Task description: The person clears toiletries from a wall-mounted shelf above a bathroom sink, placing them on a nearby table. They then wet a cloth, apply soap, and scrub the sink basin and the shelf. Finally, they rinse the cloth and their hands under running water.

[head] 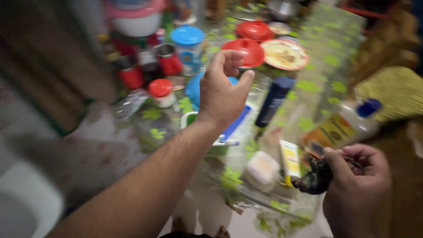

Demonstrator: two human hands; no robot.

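My left hand (222,90) is raised over the cluttered table with its fingers curled loosely and apart, holding nothing. It hovers above a blue round lid (193,90) and a white tray with a blue edge (235,128). My right hand (357,185), at the lower right, is closed around a small dark object (313,178) with a shiny, mottled surface. The frame is blurred, so the dark object's kind is unclear.
The table has a clear cover with green leaf print (317,83). On it stand red lids (246,50), a plate of food (285,55), a blue-lidded container (188,46), red cups (169,61), a dark bottle (273,103), a blue-capped bottle lying down (348,123) and small boxes (289,161).
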